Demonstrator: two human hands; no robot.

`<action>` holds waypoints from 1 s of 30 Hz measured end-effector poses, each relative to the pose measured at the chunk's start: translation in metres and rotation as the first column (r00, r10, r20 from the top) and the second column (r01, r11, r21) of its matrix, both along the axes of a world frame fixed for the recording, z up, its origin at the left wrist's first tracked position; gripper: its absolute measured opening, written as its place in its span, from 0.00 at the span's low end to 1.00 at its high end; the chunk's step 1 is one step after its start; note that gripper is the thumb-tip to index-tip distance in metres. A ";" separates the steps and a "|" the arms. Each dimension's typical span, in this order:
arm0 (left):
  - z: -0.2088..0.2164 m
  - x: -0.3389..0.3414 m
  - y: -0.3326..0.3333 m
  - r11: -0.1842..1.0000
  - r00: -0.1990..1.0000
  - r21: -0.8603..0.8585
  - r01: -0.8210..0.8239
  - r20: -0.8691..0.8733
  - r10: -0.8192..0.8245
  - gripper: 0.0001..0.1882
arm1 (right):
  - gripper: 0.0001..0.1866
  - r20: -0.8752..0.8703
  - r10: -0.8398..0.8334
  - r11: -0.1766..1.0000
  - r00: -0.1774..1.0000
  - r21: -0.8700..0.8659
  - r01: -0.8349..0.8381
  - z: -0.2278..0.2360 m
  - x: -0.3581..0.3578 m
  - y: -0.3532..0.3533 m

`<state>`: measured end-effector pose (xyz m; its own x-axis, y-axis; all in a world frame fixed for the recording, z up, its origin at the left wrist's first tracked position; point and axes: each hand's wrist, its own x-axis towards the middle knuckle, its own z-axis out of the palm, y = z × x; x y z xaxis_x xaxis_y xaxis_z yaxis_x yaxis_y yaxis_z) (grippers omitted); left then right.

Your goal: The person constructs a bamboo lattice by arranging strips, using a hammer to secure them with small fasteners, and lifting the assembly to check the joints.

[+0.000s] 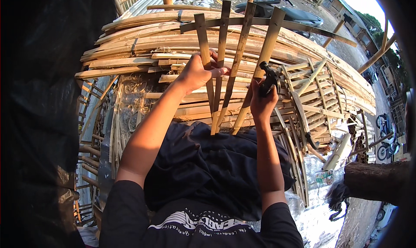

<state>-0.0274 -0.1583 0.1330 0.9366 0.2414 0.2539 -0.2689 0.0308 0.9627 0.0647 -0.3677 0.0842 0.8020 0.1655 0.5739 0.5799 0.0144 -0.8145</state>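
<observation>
Several upright bamboo slats fan out before me, crossed near their tops by a bamboo strip (pixel 323 31). My left hand (pixel 196 76) is closed around the left part of the fan, its thumb over a narrow bamboo slat (pixel 222 44) and its fingers partly hidden behind. My right hand (pixel 263 104) grips a black-headed hammer (pixel 269 79) close to its head, beside the wide right bamboo slat (pixel 269 42). Another bamboo slat (pixel 239 55) stands between the hands. The lower slat ends rest at the dark cloth (pixel 208 161) over my lap.
Behind the fan lies a large stack of split bamboo (pixel 151 44). A slatted bamboo frame (pixel 310 87) leans at the right, near a long curved piece (pixel 300 109) with a dark end. Farther off are a parked motorbike (pixel 299 14) and a thick brown post (pixel 377 181).
</observation>
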 end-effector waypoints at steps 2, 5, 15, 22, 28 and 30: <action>-0.007 -0.001 0.007 0.997 0.997 -0.029 0.071 0.031 -0.070 0.14 | 0.07 0.042 -0.021 0.998 0.999 -0.062 0.023 -0.007 0.002 -0.004; -0.008 -0.003 0.012 0.995 0.995 0.007 0.098 -0.019 -0.098 0.14 | 0.07 0.078 -0.010 0.999 0.997 -0.043 0.013 -0.022 0.009 -0.007; -0.014 -0.005 0.014 0.981 0.984 0.101 0.166 -0.086 -0.158 0.12 | 0.09 0.081 -0.075 0.996 0.994 -0.041 0.078 -0.067 0.010 -0.013; -0.014 -0.014 0.013 0.980 0.980 0.054 0.192 -0.059 -0.188 0.15 | 0.11 0.106 -0.084 0.992 0.991 0.099 0.073 -0.095 0.007 -0.018; -0.020 -0.027 0.007 0.995 0.997 -0.089 -0.040 0.054 0.045 0.11 | 0.11 0.141 -0.068 0.996 0.988 0.073 0.059 -0.097 0.003 -0.018; -0.023 -0.025 0.005 0.996 0.997 -0.044 -0.074 0.029 0.075 0.11 | 0.10 0.129 -0.118 0.992 0.985 0.059 0.111 -0.099 0.002 -0.021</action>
